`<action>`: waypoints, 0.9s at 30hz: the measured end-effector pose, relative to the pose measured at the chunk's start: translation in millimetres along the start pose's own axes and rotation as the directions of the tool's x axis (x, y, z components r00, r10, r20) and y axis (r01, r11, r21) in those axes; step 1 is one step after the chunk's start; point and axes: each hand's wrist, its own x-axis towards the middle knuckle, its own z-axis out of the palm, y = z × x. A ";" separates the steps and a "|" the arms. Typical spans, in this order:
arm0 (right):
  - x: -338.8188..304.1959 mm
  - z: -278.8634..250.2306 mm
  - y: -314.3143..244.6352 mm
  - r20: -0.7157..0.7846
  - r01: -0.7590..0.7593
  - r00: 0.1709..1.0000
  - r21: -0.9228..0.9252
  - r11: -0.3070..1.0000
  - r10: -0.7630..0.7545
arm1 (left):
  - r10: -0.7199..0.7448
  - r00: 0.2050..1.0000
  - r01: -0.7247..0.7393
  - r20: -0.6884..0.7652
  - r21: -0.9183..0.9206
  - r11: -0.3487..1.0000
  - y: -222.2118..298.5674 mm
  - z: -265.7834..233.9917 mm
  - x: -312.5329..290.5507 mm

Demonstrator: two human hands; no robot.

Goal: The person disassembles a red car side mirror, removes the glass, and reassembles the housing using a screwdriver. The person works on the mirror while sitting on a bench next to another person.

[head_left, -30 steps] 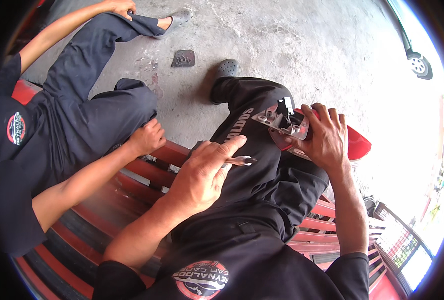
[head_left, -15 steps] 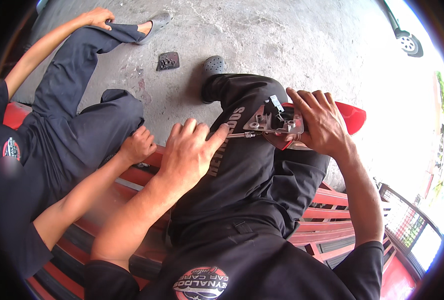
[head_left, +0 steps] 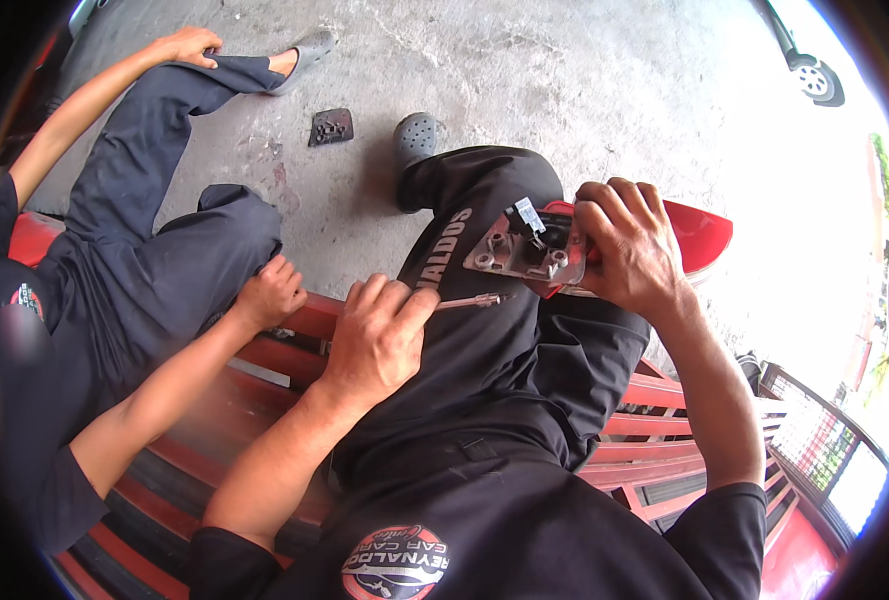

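Observation:
My right hand (head_left: 630, 245) grips a red car side mirror housing (head_left: 700, 235), its grey metal mounting base (head_left: 515, 250) turned toward me above my right knee. My left hand (head_left: 375, 335) holds a thin metal screwdriver (head_left: 470, 300) whose tip points right, just below the base and a little apart from it. I sit on a red slatted bench (head_left: 655, 400) in dark work trousers.
Another person in dark clothes sits at my left, one hand (head_left: 270, 290) resting on the bench edge, the other hand (head_left: 190, 45) on a raised knee. A small dark tray of screws (head_left: 331, 126) lies on the concrete floor. A car wheel (head_left: 817, 80) shows far right.
My left hand has drawn the screwdriver back down and left from the mirror base. My right hand has turned the mirror housing slightly, showing more of the base.

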 end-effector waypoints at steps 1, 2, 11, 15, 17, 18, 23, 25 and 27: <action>3.7 -1.8 -2.1 -0.025 -0.029 0.999 0.009 1.000 0.029 | 0.007 0.999 -0.009 -0.033 -0.040 0.999 -0.4 -1.6 0.9; 8.2 -3.6 -4.7 -0.050 -0.057 0.997 0.019 0.998 0.057 | 0.011 0.998 -0.019 -0.068 -0.111 0.994 0.1 -2.4 1.8; 16.5 -11.4 -24.8 0.012 -0.193 0.981 -0.055 0.980 0.194 | -0.515 0.857 0.377 0.009 -0.691 0.616 29.2 0.8 40.8; -2.3 -6.8 -38.0 -0.002 -0.262 0.965 -0.112 0.958 0.264 | -0.572 0.795 0.540 0.204 -0.668 0.513 31.5 7.3 66.9; -6.3 -12.2 -38.0 0.017 -0.273 0.961 -0.084 0.958 0.275 | -0.551 0.828 0.444 0.102 -0.718 0.536 33.3 15.5 72.7; -7.1 -17.9 -32.6 0.114 -0.263 0.958 -0.023 0.965 0.264 | -0.545 0.827 0.454 0.134 -0.732 0.508 30.8 14.5 72.7; -9.0 -50.6 -9.4 0.441 -0.523 0.785 0.094 0.847 0.435 | -0.483 0.861 0.430 0.156 -0.730 0.531 21.3 18.6 79.9; -12.0 -54.2 4.6 0.670 -0.704 0.589 0.150 0.694 0.453 | -0.447 0.894 0.378 0.044 -0.608 0.698 21.8 24.9 70.1; -35.6 -35.2 -0.2 0.524 -0.659 0.700 0.211 0.722 0.485 | -0.431 0.902 0.386 0.013 -0.470 0.794 30.6 23.6 55.0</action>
